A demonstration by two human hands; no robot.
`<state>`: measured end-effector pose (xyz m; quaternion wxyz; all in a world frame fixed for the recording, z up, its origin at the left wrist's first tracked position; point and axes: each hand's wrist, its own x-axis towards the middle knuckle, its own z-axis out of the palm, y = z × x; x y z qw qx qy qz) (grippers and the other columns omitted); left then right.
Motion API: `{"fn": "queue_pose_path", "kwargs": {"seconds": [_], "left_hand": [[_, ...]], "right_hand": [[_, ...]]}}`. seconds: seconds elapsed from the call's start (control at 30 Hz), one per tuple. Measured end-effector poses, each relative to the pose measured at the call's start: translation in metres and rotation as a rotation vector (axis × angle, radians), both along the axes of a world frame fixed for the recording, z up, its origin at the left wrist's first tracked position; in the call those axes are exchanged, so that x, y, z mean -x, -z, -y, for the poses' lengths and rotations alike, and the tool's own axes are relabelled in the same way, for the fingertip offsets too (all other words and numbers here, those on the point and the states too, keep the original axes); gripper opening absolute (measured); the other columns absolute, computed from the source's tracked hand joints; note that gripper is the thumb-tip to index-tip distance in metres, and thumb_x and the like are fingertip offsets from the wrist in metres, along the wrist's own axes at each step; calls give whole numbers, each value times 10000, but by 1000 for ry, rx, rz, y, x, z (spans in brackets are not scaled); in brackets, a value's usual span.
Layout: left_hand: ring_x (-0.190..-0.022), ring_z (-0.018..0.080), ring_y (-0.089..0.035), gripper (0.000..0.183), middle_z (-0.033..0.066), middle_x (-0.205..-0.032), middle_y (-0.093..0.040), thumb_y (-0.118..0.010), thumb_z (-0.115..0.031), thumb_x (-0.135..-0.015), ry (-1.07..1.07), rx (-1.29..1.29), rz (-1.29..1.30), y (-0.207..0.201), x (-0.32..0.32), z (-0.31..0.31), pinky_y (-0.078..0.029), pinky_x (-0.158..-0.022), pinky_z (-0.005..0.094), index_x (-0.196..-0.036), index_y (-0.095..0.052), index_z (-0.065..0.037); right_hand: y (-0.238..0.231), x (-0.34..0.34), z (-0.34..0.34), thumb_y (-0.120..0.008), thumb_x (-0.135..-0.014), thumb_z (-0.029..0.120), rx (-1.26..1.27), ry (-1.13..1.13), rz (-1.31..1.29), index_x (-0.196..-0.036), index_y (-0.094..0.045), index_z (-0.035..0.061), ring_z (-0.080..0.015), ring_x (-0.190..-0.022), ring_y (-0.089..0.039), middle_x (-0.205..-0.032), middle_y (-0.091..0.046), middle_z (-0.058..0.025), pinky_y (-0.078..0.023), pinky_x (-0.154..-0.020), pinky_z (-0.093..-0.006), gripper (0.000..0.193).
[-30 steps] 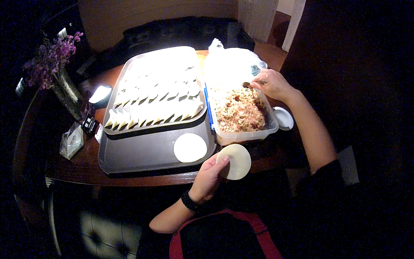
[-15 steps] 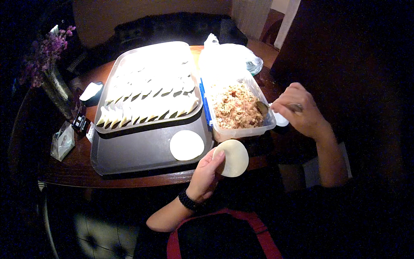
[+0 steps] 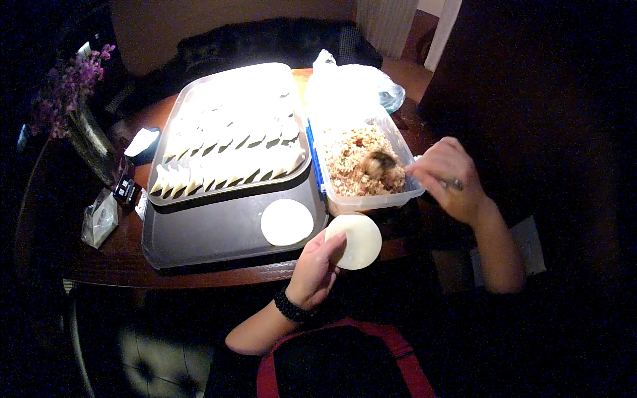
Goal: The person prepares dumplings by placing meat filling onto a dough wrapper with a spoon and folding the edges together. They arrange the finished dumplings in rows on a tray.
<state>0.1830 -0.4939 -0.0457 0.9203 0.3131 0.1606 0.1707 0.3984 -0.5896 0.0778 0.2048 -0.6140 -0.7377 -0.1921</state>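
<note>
My left hand (image 3: pixel 317 265) pinches a round dumpling wrapper (image 3: pixel 358 243) by its left edge, thumb on top, just in front of the tub. A spoon (image 3: pixel 377 163) is gripped in my right hand (image 3: pixel 451 174); its blurred bowl sits at the surface of the minced filling (image 3: pixel 352 147). That filling lies in a clear plastic tub (image 3: pixel 375 203). More wrappers, a pale disc or stack (image 3: pixel 287 223), rest on the lower dark tray (image 3: pixel 199 235). Rows of folded dumplings (image 3: pixel 229 169) line the upper tray (image 3: pixel 159 189), its far part washed out by glare.
Behind the tub sits a white plastic bag (image 3: pixel 358 83). At the left of the wooden table (image 3: pixel 106 264) stand a vase with purple flowers (image 3: pixel 89 139), a small clear packet (image 3: pixel 101 220) and a dark dish with something white (image 3: pixel 142 142). A tufted seat (image 3: pixel 162 358) is below.
My right hand has moved slightly down and left, carrying the spoon's bowl from the tub's right wall toward the middle of the filling. My left hand and the wrapper have barely shifted.
</note>
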Motion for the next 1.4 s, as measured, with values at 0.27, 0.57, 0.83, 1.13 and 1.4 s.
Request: {"fn": "queue_pose_path", "kwargs": {"seconds": [0.27,0.57,0.83,1.13,1.4], "left_hand": [[-860,122,-610,304,59,-1023,-609,-491,-149,-898,61,-49,-122,0,11,-10,-502,-675,229,-1173,-487,-20],[-847,120,-593,316,66,-1031,-584,-486,-163,-890,-23,31,-58,-14,0,-1,-504,-629,222,-1171,-464,-19],[-1012,197,-569,338,120,-1143,-559,-465,-183,-925,-63,-179,-100,-29,10,5,-464,-886,320,-1186,-455,31],[-1171,221,-427,524,127,-1259,-435,-492,83,-776,7,-297,352,11,12,0,-327,-1008,333,-1280,-391,-18],[-1067,193,-515,354,104,-1155,-534,-455,-104,-894,-88,-121,74,-16,14,5,-400,-945,326,-1230,-437,4]], "right_hand": [[-12,0,12,-618,-772,102,-44,-21,-22,-792,-640,75,-196,-751,-562,-795,-629,-43,-384,-803,-347,40],[-9,-11,13,-617,-745,71,0,-3,-179,-790,-656,60,-192,-766,-548,-775,-629,-38,-378,-779,-340,60],[-3,0,-1,-633,-737,62,61,-157,-258,-797,-657,63,-197,-762,-554,-778,-624,-40,-391,-778,-346,65],[16,-6,-33,-656,-752,121,108,-179,-283,-770,-660,61,-176,-754,-554,-781,-639,-29,-378,-807,-321,62],[4,-2,-36,-630,-767,137,225,-183,-464,-726,-668,64,-139,-740,-541,-726,-640,-6,-358,-802,-304,91]]}}
